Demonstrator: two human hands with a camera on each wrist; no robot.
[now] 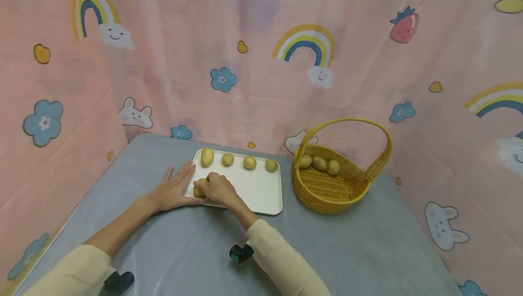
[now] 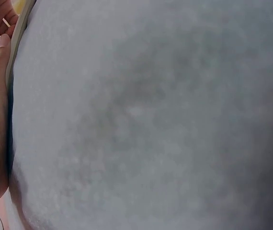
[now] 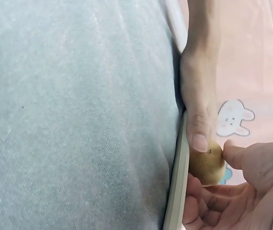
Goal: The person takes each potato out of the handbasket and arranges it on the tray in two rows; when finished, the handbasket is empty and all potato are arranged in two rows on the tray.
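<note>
A white rectangular tray lies on the grey cloth, with several potatoes in a row along its far side, the leftmost potato being the longest. At the near left corner my right hand holds another potato, with thumb and fingers around it. The right wrist view shows this potato between the thumb and fingers, low at the tray's rim. My left hand rests at the tray's left edge, fingers spread and straight, its thumb along the near rim close to the held potato.
Right of the tray stands a yellow wicker basket with a tall arched handle; three potatoes lie at its far side. A pink patterned curtain hangs behind and beside the grey-covered table.
</note>
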